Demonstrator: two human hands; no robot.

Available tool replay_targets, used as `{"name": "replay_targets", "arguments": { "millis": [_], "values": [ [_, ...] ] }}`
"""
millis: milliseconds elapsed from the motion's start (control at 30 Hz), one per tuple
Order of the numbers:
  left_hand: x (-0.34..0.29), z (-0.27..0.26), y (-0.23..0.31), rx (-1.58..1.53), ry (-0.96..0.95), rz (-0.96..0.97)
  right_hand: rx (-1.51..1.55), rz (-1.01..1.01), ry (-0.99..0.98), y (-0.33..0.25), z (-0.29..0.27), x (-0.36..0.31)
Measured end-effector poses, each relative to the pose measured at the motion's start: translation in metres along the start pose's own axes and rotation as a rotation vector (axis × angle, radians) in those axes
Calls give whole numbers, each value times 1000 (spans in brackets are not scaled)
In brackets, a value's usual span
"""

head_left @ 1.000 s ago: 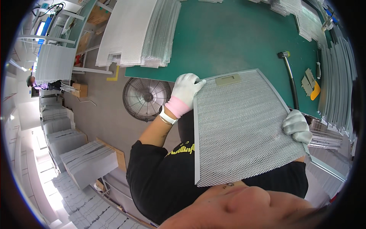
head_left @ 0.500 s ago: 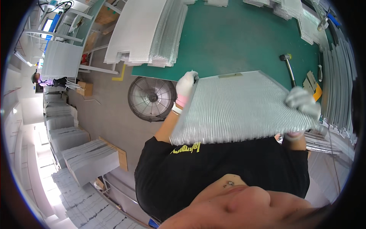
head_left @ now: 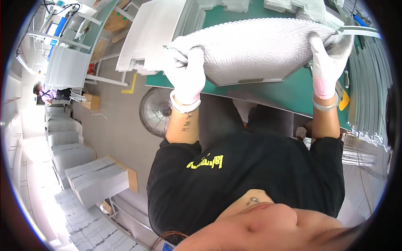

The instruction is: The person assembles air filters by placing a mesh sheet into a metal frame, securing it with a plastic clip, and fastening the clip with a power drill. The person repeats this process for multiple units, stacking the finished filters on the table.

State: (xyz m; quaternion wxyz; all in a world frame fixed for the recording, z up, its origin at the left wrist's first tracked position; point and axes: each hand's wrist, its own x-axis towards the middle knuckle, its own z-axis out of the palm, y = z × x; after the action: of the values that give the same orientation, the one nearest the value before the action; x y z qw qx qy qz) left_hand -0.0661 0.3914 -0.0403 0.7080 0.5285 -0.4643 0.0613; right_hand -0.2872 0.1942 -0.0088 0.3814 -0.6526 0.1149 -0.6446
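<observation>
A silvery mesh filter panel (head_left: 255, 50) is lifted above the green table, bowed along its far edge and tilted up. My left hand (head_left: 186, 75), in a white glove, is closed on its left end with the thumb on the near face. My gloved right hand (head_left: 331, 62) grips the right end in the same way. A pale channel strip (head_left: 360, 31) sticks out to the right past that hand; whether it is attached to the panel I cannot tell. The panel's lower edge, with a small dark label, hangs over the table's near part.
Stacked mesh sheets (head_left: 148, 33) lie at the table's (head_left: 268, 95) far left, more mesh pieces (head_left: 297, 6) at the far right. Long grey strips (head_left: 372, 88) line the right side, near a screwdriver (head_left: 346, 79) and a yellow piece (head_left: 344, 101). A floor fan (head_left: 155, 111) stands left; another person (head_left: 48, 92) is far off.
Both hands have raised the panel from near my chest and moved it away over the table, flipping its tilt. The channel strip now shows by the right hand, and the hammer is covered.
</observation>
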Motion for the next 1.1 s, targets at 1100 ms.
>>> {"name": "replay_targets", "arguments": {
  "millis": [1100],
  "values": [
    [31, -3, 29, -108, -210, 111, -402, -422, -1351, -96, 17, 112]
  ]
}}
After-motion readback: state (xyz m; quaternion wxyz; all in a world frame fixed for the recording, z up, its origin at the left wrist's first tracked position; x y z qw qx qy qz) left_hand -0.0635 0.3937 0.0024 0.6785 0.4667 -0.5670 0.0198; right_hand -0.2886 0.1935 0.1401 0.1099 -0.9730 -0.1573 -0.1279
